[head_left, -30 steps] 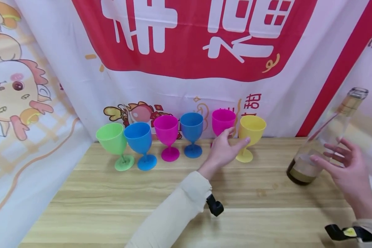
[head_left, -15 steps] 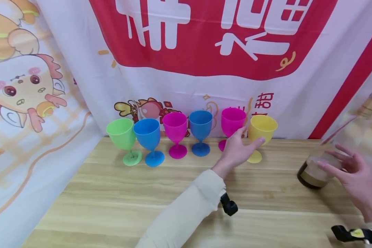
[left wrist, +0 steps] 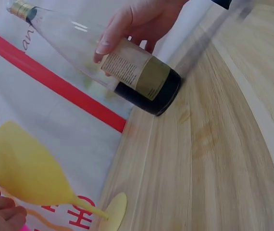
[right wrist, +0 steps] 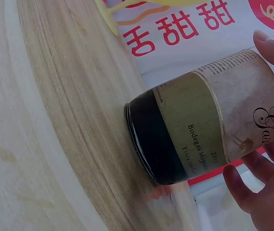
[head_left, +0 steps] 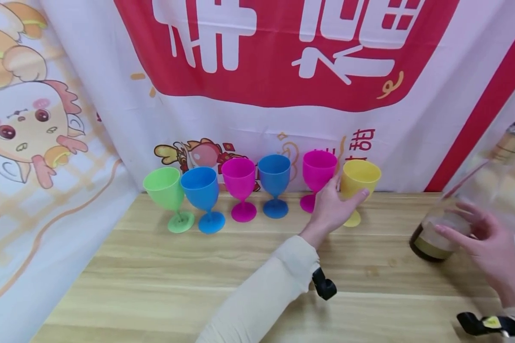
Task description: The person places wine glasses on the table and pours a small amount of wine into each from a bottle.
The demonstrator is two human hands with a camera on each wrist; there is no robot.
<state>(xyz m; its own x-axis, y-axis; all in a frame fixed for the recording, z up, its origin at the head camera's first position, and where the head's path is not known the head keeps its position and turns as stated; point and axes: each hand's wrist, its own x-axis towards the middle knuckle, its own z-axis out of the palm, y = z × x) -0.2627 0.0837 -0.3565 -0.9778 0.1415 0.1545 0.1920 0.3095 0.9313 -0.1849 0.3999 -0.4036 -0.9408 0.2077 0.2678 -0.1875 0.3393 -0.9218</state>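
A yellow goblet (head_left: 360, 174) stands upright on the wooden table at the right end of a row. My left hand (head_left: 334, 209) holds it round the bowl, with the thumb on the near side and fingers behind. In the left wrist view, fingertips (left wrist: 5, 211) sit beside the yellow bowl. Farther right stands a clear wine bottle (head_left: 474, 188) with a beige and gold label and dark liquid low inside. My right hand (head_left: 491, 247) holds it loosely round the label, the thumb on one side and the fingers reaching behind. The bottle's base is close on the wood in the right wrist view.
Left of the yellow goblet are a magenta goblet (head_left: 319, 166), partly behind my left hand, a blue one (head_left: 274, 176), another magenta one (head_left: 240, 181), another blue one (head_left: 200, 186) and a green one (head_left: 165, 190). A printed cloth (head_left: 262, 124) hangs behind the table (head_left: 163, 295).
The head view has shifted slightly, moving the whole scene in frame. My left hand has closed in on the yellow goblet. The right hand's fingers have come closer round the bottle.
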